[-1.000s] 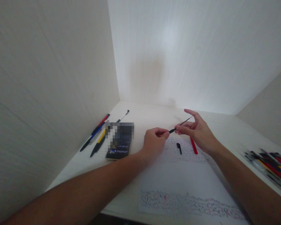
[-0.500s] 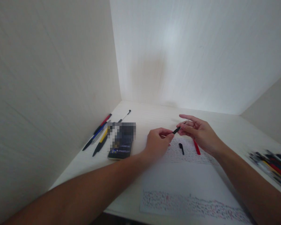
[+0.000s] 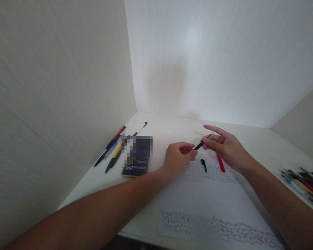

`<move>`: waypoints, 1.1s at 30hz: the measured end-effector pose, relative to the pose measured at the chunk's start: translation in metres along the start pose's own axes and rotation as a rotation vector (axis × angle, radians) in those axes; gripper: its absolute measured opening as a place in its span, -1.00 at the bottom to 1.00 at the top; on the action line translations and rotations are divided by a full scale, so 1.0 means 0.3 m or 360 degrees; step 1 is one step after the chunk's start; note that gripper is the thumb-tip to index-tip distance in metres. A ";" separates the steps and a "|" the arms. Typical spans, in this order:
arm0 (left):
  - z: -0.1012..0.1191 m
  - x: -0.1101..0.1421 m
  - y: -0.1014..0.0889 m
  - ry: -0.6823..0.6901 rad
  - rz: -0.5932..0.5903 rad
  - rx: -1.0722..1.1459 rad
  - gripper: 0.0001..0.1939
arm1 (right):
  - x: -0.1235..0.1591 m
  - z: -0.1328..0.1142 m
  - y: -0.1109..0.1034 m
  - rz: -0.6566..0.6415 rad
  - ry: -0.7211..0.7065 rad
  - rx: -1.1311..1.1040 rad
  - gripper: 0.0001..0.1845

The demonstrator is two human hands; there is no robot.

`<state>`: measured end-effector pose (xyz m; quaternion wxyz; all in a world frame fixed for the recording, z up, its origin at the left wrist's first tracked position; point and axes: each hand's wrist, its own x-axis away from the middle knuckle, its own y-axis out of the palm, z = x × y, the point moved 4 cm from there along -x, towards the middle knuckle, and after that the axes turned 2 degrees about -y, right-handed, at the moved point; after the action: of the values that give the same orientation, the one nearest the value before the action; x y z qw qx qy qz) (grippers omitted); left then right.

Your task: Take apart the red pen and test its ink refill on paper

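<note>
1. At the far left of the table (image 3: 172, 128), a row of pens (image 3: 112, 150) lies along the wall, with a phone (image 3: 136, 160) just beside them.
2. The left hand (image 3: 177, 159) is curled nearly closed – thumb and forefinger pinch the near end of a short black pen piece (image 3: 199, 146).
3. That piece is held above the table between the two hands, over the far edge of a scribbled paper sheet (image 3: 211, 194). A thin refill (image 3: 210, 135) runs on from it into the right hand.
4. The right hand (image 3: 228, 149) is half open: forefinger stretched out, the other fingers loosely bent around the refill's far end.
5. On the sheet, under the hands, lie a small black cap (image 3: 203, 165) and a red pen barrel (image 3: 220, 163), near each other but apart.
6. At the far right edge, a blurred heap of pens (image 3: 302, 182) lies on the table.
7. Against a second ago, the hands are closer together – much less of the thin refill shows between them, and the black piece sits nearer the right hand.
</note>
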<state>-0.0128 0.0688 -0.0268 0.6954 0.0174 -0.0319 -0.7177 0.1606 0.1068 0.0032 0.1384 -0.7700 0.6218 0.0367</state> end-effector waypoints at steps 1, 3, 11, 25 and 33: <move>-0.004 -0.002 0.000 -0.0005 0.0012 -0.0002 -0.84 | 0.000 0.000 -0.003 0.0002 -0.0003 -0.0005 -0.35; -0.009 -0.004 0.001 -0.0023 0.0013 -0.0013 -0.89 | -0.001 0.000 -0.008 0.0010 -0.0014 -0.0004 -0.35; -0.002 0.004 0.006 -0.0036 0.0002 0.0006 -0.94 | -0.003 0.011 0.004 -0.0048 0.0012 0.0004 -0.37; 0.000 0.007 0.004 -0.0184 0.0048 0.0064 -0.90 | 0.008 0.007 0.026 -0.0125 0.0081 0.0096 -0.41; -0.009 -0.003 0.009 -0.0054 -0.0063 -0.0012 -0.89 | 0.007 -0.003 0.022 -0.0057 0.0079 0.0107 -0.32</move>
<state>-0.0101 0.0695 -0.0294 0.6805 0.0033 -0.0405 -0.7316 0.1546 0.1034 0.0024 0.1493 -0.7767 0.6119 -0.0057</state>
